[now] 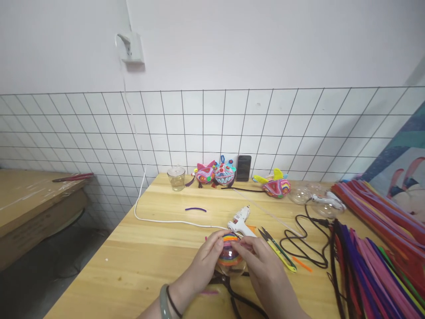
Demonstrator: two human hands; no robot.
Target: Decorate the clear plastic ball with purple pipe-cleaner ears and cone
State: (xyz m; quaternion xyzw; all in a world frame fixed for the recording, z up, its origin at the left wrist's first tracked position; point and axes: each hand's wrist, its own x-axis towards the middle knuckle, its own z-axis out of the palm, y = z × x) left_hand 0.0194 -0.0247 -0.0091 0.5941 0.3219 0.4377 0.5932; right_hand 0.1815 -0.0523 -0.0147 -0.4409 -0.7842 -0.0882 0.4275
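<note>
A colour-banded clear ball (229, 256) is gripped at its left side by the left hand (206, 256), thumb opposing fingers. Its upper right is touched by fingertips of the right hand (264, 263); whether anything is pinched there cannot be told. A glue gun (241, 221) is seen just beyond.

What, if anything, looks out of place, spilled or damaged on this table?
Nothing looks plainly spilled or damaged. The purple strip seems slightly out of place: it lies alone, left of the glue gun, while most strips lie together in bundles at the right.
</note>
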